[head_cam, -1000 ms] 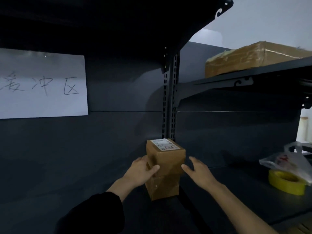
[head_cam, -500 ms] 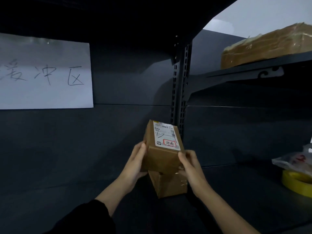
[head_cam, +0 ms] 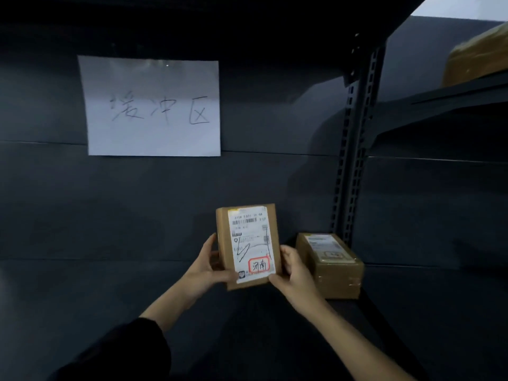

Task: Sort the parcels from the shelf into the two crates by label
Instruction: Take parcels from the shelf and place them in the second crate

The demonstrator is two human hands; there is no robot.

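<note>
A small brown cardboard parcel is held up in front of the dark shelf, tilted so its white shipping label faces me; a red box with handwriting marks the label's lower right. My left hand grips its left side and lower edge. My right hand grips its right lower corner. A second brown parcel with a label on top lies on the shelf board just to the right, behind my right hand. No crate is in view.
A white paper sign with handwritten characters hangs on the shelf's back panel. A slotted metal upright divides the bays. On the upper right shelf sits a larger taped brown parcel.
Both hands took hold of the top parcel, lifted it off the lower one and tilted its label toward me. My view swung left, so the lower parcel now sits to the right.
</note>
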